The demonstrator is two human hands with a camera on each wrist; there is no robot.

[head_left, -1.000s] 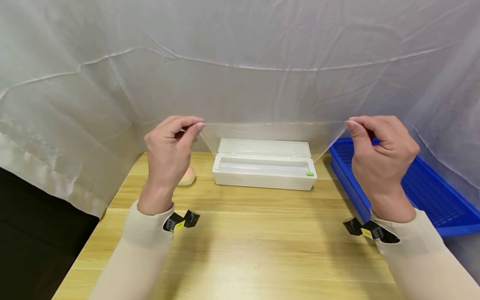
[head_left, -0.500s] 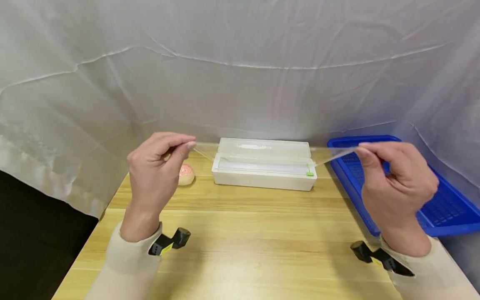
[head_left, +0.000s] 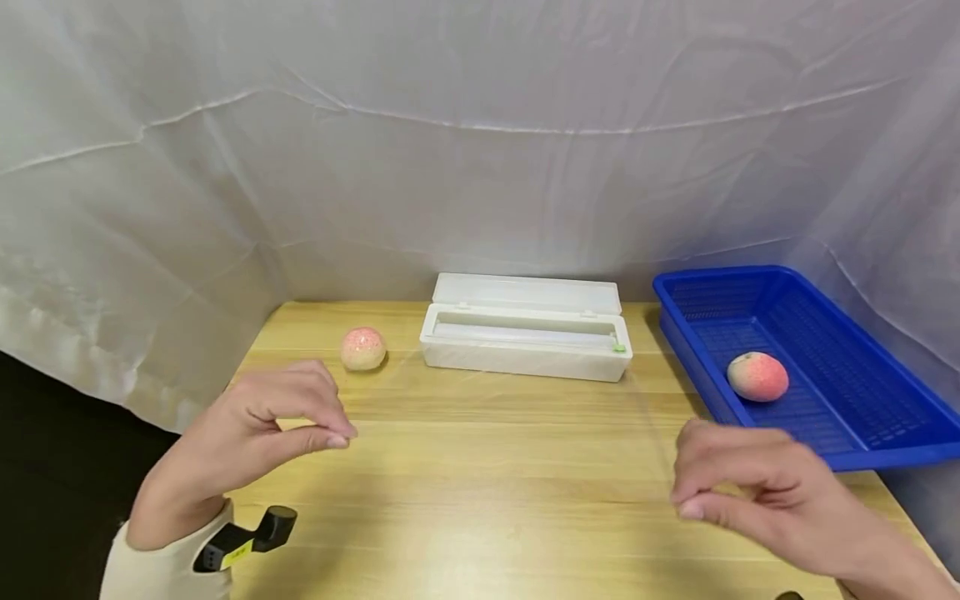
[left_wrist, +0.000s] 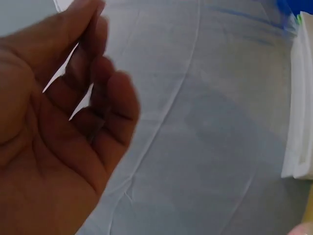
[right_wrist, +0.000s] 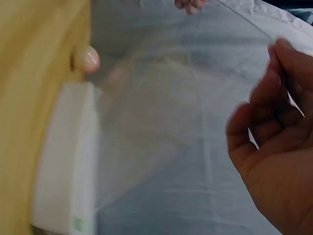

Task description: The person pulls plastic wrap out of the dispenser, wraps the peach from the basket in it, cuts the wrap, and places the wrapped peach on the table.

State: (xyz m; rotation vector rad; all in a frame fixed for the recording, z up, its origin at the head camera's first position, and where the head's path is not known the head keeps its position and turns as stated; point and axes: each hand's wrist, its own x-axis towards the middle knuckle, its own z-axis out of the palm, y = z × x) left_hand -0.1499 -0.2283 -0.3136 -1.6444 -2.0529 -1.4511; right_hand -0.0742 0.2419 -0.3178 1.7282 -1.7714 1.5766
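A thin clear film point(head_left: 517, 433) stretches from the open white dispenser box point(head_left: 525, 337) toward me, low over the wooden table point(head_left: 480, 533). My left hand point(head_left: 341, 435) pinches its left corner between thumb and forefinger. My right hand point(head_left: 681, 502) pinches the right corner the same way. In the right wrist view the film point(right_wrist: 161, 122) spans from the box point(right_wrist: 68, 156) to my right hand point(right_wrist: 274, 147). In the left wrist view my left hand point(left_wrist: 73, 122) shows curled fingers; the film is too faint to make out there.
A pink peach point(head_left: 363, 348) lies on the table left of the box. A blue basket point(head_left: 693, 350) at the right holds another peach point(head_left: 757, 376). White cloth hangs behind and at both sides.
Both hands have come down and toward me, drawing the film from chest height to just above the table. The peach in the basket is now uncovered.
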